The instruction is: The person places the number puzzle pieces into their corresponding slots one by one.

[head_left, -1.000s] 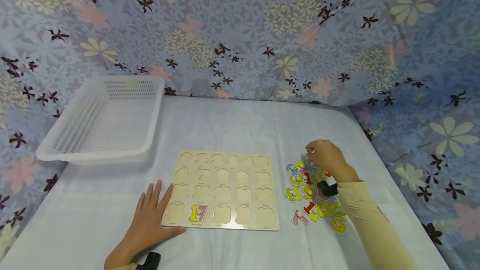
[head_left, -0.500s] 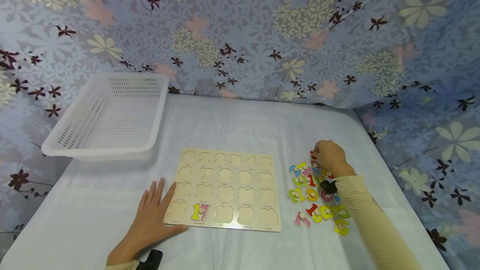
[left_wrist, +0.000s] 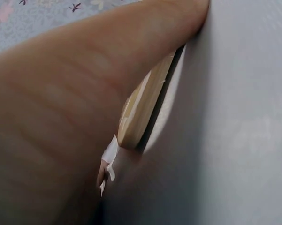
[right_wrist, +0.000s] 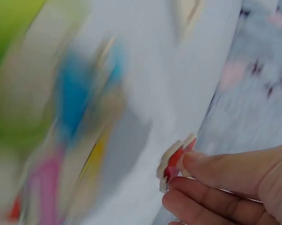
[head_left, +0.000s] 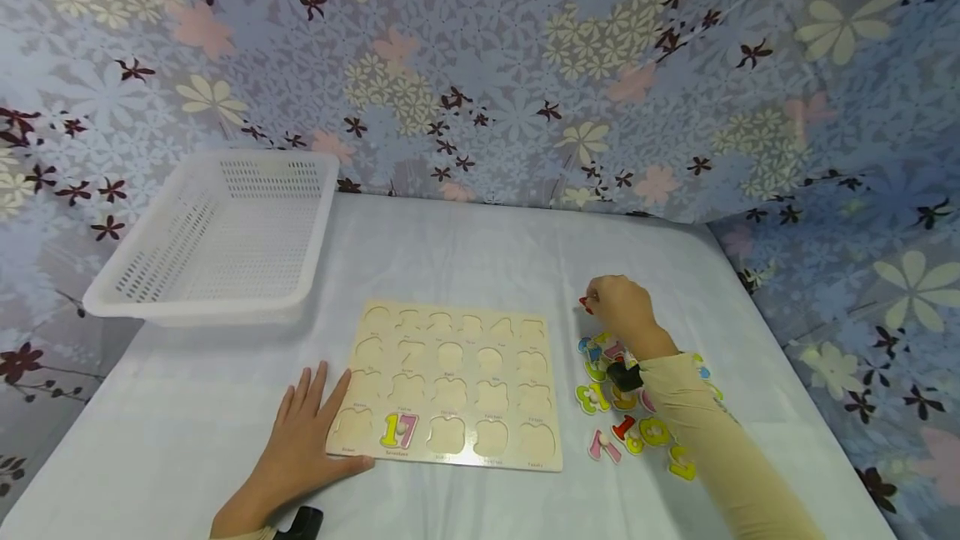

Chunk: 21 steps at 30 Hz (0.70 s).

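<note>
In the head view, my left hand point(head_left: 296, 440) lies flat with fingers spread at the lower left corner of the wooden number puzzle board point(head_left: 465, 342). Its thumb runs along the board's near edge. A yellow and pink 17 piece point(head_left: 399, 431) sits in a bottom-row recess. My right hand point(head_left: 621, 311) is raised at the far side of a heap of loose number pieces point(head_left: 592, 397). Between thumb and fingers it pinches a red wooden number piece point(right_wrist: 172, 164) with a pale edge, seen tilted in the right wrist view; which number it is I cannot tell.
A white perforated plastic basket point(head_left: 217, 307) stands at the back left on the white cloth point(head_left: 450, 248). Floral fabric point(head_left: 480, 65) hangs behind and at the sides. Several pieces, among them a pink one point(head_left: 603, 445), lie right of the board, partly under my right forearm.
My right hand has come left and away from the heap with the red number piece, and some pieces in the heap have shifted. The left hand stays by the board.
</note>
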Available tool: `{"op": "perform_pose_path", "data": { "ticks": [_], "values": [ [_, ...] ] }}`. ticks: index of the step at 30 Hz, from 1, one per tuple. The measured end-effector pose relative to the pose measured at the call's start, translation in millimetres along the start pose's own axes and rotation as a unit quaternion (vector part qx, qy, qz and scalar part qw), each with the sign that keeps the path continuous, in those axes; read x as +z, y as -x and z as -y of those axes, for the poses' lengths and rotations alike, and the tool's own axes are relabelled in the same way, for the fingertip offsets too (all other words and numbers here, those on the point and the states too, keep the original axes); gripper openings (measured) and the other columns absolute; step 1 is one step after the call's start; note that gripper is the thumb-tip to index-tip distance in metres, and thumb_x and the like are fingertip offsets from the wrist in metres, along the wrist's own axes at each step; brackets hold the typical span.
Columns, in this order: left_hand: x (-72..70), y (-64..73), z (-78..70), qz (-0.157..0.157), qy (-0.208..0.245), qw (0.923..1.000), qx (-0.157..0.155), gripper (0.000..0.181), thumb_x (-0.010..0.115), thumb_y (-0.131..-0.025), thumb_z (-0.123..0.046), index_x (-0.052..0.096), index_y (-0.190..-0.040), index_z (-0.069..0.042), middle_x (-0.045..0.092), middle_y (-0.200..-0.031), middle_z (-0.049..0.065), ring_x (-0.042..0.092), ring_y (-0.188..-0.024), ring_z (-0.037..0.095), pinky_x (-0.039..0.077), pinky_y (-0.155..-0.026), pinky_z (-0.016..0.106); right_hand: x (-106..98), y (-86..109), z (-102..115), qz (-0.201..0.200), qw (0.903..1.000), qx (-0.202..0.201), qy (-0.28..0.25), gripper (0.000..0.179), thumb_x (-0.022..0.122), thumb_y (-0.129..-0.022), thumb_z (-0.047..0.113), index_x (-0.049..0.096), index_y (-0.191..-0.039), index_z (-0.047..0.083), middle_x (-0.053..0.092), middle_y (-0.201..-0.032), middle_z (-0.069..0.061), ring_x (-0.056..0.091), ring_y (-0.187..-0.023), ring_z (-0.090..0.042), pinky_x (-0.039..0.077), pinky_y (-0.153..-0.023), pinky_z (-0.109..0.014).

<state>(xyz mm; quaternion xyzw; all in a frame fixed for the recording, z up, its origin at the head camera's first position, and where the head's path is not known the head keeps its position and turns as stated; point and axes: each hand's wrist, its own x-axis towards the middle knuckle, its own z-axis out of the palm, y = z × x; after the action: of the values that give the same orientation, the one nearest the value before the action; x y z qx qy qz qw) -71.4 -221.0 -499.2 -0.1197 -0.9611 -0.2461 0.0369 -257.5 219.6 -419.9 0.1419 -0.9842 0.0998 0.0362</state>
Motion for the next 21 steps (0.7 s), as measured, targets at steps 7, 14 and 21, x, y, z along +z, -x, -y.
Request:
{"op": "perform_pose_path", "data": {
  "ticks": [7, 14, 21],
  "values": [
    [5.1, 0.6, 4.3, -0.002, -0.004, 0.9999, 0.01, 0.114, 0.071, -0.065, -0.072, 0.034, -0.15, -0.007, 0.017, -0.154, 0.029, 0.009, -0.142, 0.048, 0.006, -0.113, 0.056, 15.5, 2.2, 56.9, 0.009, 0.9974, -0.07, -0.012, 0.002, 0.073, -0.085, 0.009, 0.073, -0.084, 0.008, 0.068, -0.08, -0.003, 0.062, -0.066, -0.017, 0.051, -0.054, -0.034],
    [6.4, 2.3, 10.8, 0.007, -0.008, 0.9999, 0.0, 0.115, 0.07, -0.064, -0.074, 0.033, -0.151, -0.008, 0.015, -0.155, 0.028, 0.006, -0.143, 0.046, 0.005, -0.113, 0.056, 32.2, -1.1, 97.8, 0.042, 0.994, -0.1, -0.011, 0.003, 0.073, -0.086, 0.011, 0.072, -0.083, 0.012, 0.067, -0.079, 0.001, 0.063, -0.071, -0.017, 0.051, -0.057, -0.033],
    [7.5, 5.1, 16.5, -0.004, -0.013, 0.9999, 0.009, 0.115, 0.07, -0.064, -0.074, 0.034, -0.15, -0.008, 0.016, -0.155, 0.028, 0.008, -0.142, 0.046, 0.006, -0.113, 0.056, 46.5, -2.4, 119.7, 0.031, 0.9923, -0.12, 0.01, 0.007, 0.073, -0.085, 0.01, 0.07, -0.08, 0.014, 0.066, -0.079, 0.002, 0.061, -0.069, -0.015, 0.05, -0.055, -0.032]
  ]
}}
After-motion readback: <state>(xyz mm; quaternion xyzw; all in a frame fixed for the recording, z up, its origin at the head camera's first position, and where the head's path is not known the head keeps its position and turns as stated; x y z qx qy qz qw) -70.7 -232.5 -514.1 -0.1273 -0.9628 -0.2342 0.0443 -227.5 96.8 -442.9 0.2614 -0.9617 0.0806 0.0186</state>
